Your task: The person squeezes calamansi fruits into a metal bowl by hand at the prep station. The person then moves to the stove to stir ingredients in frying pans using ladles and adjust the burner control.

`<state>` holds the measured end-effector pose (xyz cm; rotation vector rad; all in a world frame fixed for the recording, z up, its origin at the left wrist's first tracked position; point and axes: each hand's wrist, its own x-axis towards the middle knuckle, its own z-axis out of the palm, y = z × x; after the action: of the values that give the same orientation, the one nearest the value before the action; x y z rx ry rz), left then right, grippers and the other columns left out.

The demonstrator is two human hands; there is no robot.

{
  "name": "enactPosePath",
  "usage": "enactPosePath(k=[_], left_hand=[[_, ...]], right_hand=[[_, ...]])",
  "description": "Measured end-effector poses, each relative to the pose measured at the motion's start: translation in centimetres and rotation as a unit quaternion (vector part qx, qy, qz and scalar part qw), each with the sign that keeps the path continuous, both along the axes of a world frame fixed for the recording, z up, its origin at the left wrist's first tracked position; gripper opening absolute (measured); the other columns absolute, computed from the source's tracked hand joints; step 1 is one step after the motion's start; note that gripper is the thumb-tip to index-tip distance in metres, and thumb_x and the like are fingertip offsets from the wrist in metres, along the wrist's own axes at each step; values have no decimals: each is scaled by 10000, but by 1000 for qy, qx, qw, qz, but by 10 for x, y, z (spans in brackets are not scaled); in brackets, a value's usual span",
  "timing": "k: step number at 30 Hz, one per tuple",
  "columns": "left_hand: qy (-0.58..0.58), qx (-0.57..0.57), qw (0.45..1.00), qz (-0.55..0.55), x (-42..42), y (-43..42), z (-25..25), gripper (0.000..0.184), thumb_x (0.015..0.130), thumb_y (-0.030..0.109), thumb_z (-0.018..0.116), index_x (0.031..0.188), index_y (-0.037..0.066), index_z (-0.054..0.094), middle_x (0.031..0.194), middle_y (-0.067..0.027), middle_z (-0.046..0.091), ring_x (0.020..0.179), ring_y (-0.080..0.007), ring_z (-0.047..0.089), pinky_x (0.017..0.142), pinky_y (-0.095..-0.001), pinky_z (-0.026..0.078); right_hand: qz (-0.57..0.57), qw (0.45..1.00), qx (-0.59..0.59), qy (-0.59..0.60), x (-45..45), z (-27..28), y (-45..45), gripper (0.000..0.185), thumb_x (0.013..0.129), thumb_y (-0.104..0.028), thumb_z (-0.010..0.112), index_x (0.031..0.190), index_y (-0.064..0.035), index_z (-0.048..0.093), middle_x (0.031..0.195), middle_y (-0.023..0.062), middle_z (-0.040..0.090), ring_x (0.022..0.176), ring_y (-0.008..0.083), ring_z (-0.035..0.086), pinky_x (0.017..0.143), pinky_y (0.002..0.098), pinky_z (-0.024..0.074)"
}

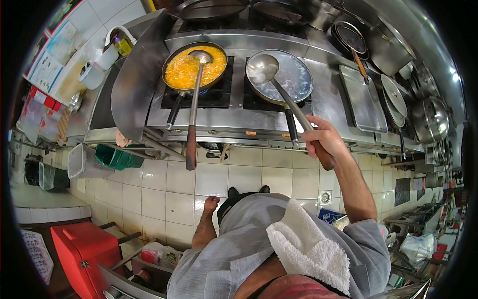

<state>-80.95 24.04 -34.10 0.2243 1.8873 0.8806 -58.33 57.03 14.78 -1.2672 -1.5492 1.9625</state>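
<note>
My right hand (326, 137) is wrapped round the wooden handle of a ladle (263, 70). The ladle's bowl is over the left side of a pan of cloudy, bubbling liquid (295, 74); I cannot tell whether it touches the liquid. To the left, a frying pan (173, 115) holds an orange-yellow chunky mixture (185, 68) above a blue flame. A second ladle (192, 134) rests in that mixture, its wooden handle jutting past the stove's front edge. Low by my side, my left hand (211, 203) is closed, with nothing visible in it.
A metal tray (359, 97) lies right of the burners, near lidded pans and a large pot (392, 50). A curved metal splash guard (137, 79) stands at the left. Below are a green bin (117, 157) and a red box (82, 259).
</note>
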Motion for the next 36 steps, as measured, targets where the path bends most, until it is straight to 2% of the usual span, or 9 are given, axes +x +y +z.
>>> enactPosePath(k=[6, 8, 13, 18, 28, 31, 33, 36], left_hand=[[-5, -2, 1000, 2, 1, 4, 7, 302, 756, 213, 665, 957, -5, 608, 790, -89, 630, 622, -160, 579, 564, -289, 473], [-14, -8, 1000, -22, 1, 5, 8, 259, 794, 245, 633, 954, 45, 595, 758, -23, 583, 611, -121, 521, 500, -267, 407], [-12, -8, 999, -35, 1, 7, 7, 253, 792, 243, 626, 950, 48, 595, 759, -20, 582, 616, -121, 522, 500, -268, 405], [-12, -16, 999, -32, 1, 11, 8, 239, 781, 230, 626, 945, 59, 593, 768, -20, 582, 612, -119, 520, 488, -260, 395], [-31, -3, 999, -13, -1, 18, 11, 295, 738, 198, 671, 984, 61, 581, 758, -17, 573, 586, -104, 517, 455, -240, 385], [-35, 3, 999, -10, -1, 19, 11, 305, 736, 192, 674, 992, 55, 579, 751, -16, 570, 574, -97, 510, 445, -228, 379], [-36, 7, 999, -6, -1, 16, 11, 307, 735, 189, 675, 993, 53, 579, 747, -14, 570, 569, -95, 506, 440, -223, 375], [-46, 11, 999, -1, 0, 13, 14, 293, 746, 201, 665, 986, 55, 582, 749, -14, 570, 573, -99, 505, 452, -234, 384]], right_hand=[[30, 999, -7, -13, 27, 5, -8, 544, 727, -16, 571, 1238, 54, 396, 595, 65, 493, 407, 141, 474, 378, 266, 360], [23, 1000, -12, -12, 36, 10, -13, 548, 729, -17, 570, 1243, 56, 394, 589, 63, 489, 404, 139, 471, 379, 266, 360], [5, 1000, -25, -13, 62, 12, -20, 555, 729, -10, 567, 1251, 53, 392, 580, 52, 481, 395, 130, 462, 376, 258, 359], [-22, 996, -68, 47, 85, 11, -24, 542, 719, 13, 555, 1241, 32, 407, 588, 36, 474, 379, 119, 455, 352, 243, 353], [-51, 994, -83, 49, 101, 4, -21, 512, 708, 7, 559, 1204, 26, 434, 615, 45, 491, 356, 125, 450, 326, 244, 343], [-88, 984, -119, 96, 100, -5, -19, 485, 719, 1, 544, 1195, 25, 452, 645, 82, 510, 334, 125, 439, 277, 232, 309], [-88, 967, -158, 180, 102, -10, -17, 435, 752, -10, 516, 1182, 22, 457, 664, 94, 513, 335, 131, 447, 253, 232, 308], [-98, 952, -191, 220, 106, -11, -17, 394, 764, -43, 514, 1155, -10, 475, 657, 72, 492, 335, 131, 438, 289, 240, 304]])
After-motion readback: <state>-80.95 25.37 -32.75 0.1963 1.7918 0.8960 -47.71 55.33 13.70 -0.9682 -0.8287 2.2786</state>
